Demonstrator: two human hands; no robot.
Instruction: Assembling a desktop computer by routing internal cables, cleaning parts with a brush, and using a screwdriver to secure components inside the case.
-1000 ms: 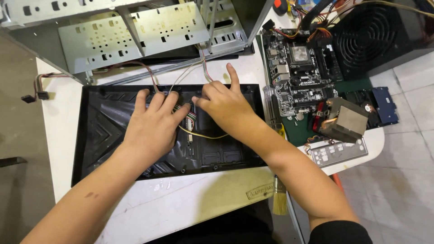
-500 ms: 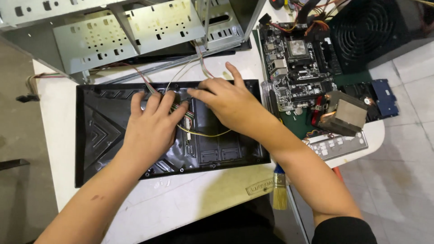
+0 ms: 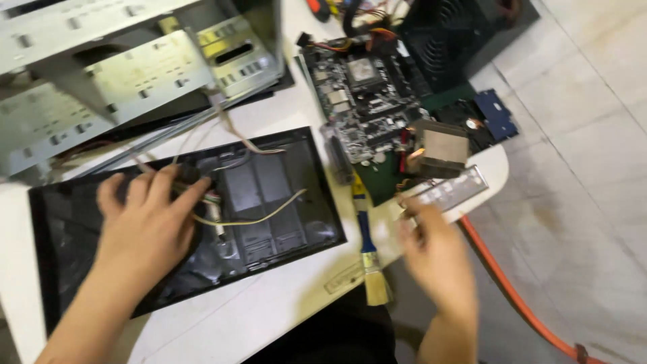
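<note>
Head view of a white work table (image 3: 269, 317) carrying a dismantled desktop computer. The black front panel (image 3: 283, 202) lies inner face up at the near left; thin grey and yellow wires (image 3: 259, 219) run across it and back toward the bare metal case chassis (image 3: 135, 74) behind. The left hand (image 3: 145, 226) rests palm down on the panel's middle, fingers (image 3: 189, 195) slightly spread and curled over a small black part where the wires gather; whether they pinch it or merely press on it cannot be told. The right hand (image 3: 435, 253) hangs off the panel, over the table's right edge, just below a silver rear port shield (image 3: 448, 192); it is motion-blurred, the fingers appear loosely bent, and whether anything is held in them cannot be told.

Judged from the layout, disassembly is well advanced: the panel is off the chassis and the motherboard (image 3: 367, 101) lies loose on the table with a finned heatsink (image 3: 438, 145) beside it. The wires appear to link panel and chassis yet, so freeing or refitting that lead seems the part left. A blue-handled brush (image 3: 367, 249) lies between the panel and the right hand, bristles toward the viewer. An orange hose (image 3: 512, 296) crosses the tiled floor at right.
</note>
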